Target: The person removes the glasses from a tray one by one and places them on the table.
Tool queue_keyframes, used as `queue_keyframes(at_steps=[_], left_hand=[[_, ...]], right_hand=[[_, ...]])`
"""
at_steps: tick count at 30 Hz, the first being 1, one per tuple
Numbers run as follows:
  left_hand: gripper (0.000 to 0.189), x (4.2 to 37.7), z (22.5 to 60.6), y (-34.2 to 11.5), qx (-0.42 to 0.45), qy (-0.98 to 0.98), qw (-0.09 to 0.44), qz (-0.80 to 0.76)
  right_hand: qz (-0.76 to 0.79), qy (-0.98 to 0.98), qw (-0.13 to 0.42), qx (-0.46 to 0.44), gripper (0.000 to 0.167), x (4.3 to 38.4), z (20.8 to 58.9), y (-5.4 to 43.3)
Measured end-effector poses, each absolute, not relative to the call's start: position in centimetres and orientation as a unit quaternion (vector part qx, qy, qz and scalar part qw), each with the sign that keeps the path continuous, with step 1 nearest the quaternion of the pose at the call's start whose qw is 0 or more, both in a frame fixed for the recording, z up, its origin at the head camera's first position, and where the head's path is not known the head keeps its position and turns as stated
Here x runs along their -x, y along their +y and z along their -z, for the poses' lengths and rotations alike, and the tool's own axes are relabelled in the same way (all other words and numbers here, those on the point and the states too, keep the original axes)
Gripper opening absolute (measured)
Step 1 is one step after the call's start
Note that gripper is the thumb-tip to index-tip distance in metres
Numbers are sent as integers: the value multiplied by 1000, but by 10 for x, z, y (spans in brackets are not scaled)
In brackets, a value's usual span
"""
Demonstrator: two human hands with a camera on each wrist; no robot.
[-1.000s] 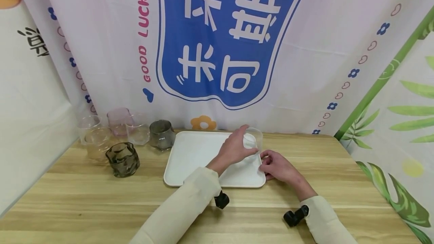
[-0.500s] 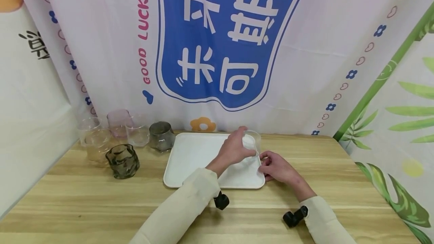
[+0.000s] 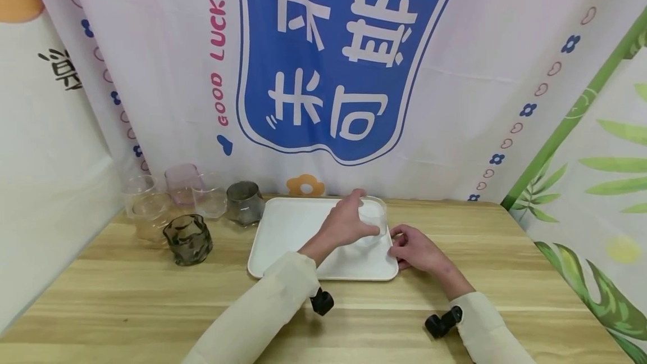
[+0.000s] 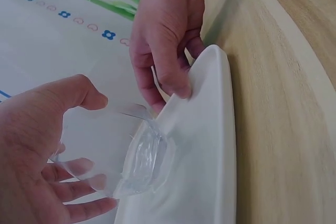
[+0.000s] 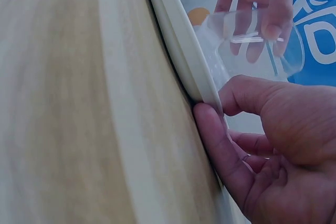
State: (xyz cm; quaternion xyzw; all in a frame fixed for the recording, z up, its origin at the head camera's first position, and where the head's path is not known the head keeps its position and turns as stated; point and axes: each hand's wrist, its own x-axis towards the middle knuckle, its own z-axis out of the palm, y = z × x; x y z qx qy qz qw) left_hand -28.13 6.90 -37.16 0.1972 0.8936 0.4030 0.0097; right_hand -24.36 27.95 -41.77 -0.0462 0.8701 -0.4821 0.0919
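My left hand (image 3: 346, 221) is round a clear drinking glass (image 3: 374, 215), thumb on one side and fingers on the other. The glass stands upright on the right part of a white rectangular tray (image 3: 288, 229). In the left wrist view the glass's thick base (image 4: 147, 163) meets the tray surface. My right hand (image 3: 417, 249) pinches the tray's right edge between thumb and fingers; the right wrist view shows the thumb on the rim (image 5: 210, 85) and a finger at its underside.
Left of the tray stand several glasses: a smoky grey one (image 3: 245, 206), a dark wavy one (image 3: 189, 243), a pinkish one (image 3: 182, 181), an amber one (image 3: 151, 215) and clear ones (image 3: 209, 198). A printed cloth (image 3: 455, 128) hangs behind the wooden table (image 3: 470, 240).
My left hand and the clear glass have shifted slightly left and nearer on the tray. The right hand keeps its hold on the tray's edge.
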Motion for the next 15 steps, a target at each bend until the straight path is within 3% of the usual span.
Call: queue_keyframes(at_steps=[15], left_hand=[[82, 263, 361, 13, -222, 897, 3, -383]], right_hand=[[488, 867, 86, 47, 38, 244, 420, 278]])
